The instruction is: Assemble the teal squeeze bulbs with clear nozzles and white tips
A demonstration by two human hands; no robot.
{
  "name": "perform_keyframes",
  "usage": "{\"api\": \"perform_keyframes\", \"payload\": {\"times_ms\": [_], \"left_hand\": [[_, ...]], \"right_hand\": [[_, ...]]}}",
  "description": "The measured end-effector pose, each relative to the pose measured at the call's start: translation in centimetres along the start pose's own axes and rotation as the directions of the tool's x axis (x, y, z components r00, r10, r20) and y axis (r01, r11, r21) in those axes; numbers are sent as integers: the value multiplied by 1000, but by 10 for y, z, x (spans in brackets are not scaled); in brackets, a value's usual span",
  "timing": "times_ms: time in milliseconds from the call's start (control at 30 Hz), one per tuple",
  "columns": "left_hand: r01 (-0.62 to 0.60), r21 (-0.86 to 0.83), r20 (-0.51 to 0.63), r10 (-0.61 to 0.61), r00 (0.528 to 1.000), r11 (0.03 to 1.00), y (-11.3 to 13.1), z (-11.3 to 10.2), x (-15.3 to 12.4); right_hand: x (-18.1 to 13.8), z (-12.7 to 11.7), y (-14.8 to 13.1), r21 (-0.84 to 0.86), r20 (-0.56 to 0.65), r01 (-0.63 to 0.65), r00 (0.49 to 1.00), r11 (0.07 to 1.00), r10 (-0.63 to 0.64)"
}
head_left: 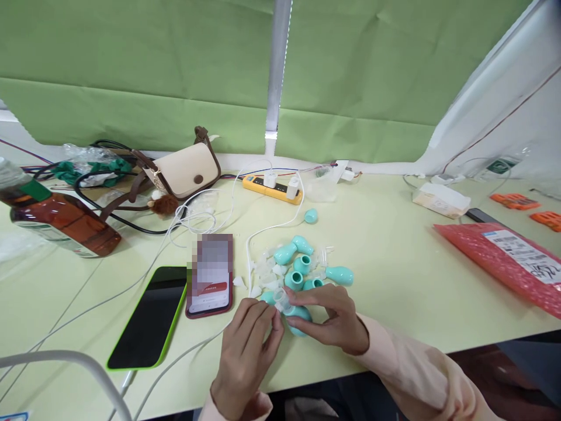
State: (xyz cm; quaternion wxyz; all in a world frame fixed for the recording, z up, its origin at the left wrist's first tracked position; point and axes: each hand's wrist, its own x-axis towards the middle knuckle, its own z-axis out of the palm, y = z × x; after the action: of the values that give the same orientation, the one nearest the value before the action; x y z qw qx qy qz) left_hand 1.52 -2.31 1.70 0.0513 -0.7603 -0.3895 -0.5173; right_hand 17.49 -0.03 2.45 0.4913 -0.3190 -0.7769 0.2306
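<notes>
My left hand point(246, 351) pinches a small clear plastic cap point(281, 299) near the table's front edge. My right hand point(332, 316) wraps its fingers round a teal bulb-shaped piece point(298, 318), and the clear cap sits at that piece's neck. Just beyond my hands lies a pile of several more teal pieces point(302, 263) mixed with small clear caps point(267, 272). One lone teal piece point(311, 216) lies farther back.
Two phones lie to the left: a green-cased one point(151, 316) and a red-cased one point(210, 275). Behind are a brown drink bottle point(56, 219), a cream handbag point(186, 169), a yellow power strip point(274, 188) with white cables, and a red bubble mailer point(504, 257) at right.
</notes>
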Motion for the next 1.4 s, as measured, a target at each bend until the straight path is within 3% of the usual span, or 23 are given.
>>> {"api": "perform_keyframes", "payload": {"times_ms": [400,567,667,767,1000,1133,1333,1400], "left_hand": [[-71,108,-137,86,987,992,7,9,0],[60,-44,-164,-67,984,997,5,9,0],[138,-120,-101,-150,983,983,1,7,-1],[129,-132,-1,-130,991,983,-3,9,-3],[7,-47,-78,-11,997,999,-3,16,-7],[-36,9,-128,37,991,999,-1,16,-8],[76,-46,-138,-82,987,996,5,18,-3],[52,-77,-104,-60,993,996,4,18,-1]], "right_hand": [[-4,7,-2,124,-93,-124,986,985,136],[-5,5,-1,249,-73,-228,965,941,253],[-3,4,-1,301,-46,-271,954,914,297],[-3,4,-1,319,-43,-288,947,903,317],[-6,8,2,231,-135,-233,954,945,268],[-5,8,0,176,-126,-203,966,963,226],[-4,9,0,140,-174,-111,976,984,135],[-3,9,0,131,-184,-96,976,987,119]]}}
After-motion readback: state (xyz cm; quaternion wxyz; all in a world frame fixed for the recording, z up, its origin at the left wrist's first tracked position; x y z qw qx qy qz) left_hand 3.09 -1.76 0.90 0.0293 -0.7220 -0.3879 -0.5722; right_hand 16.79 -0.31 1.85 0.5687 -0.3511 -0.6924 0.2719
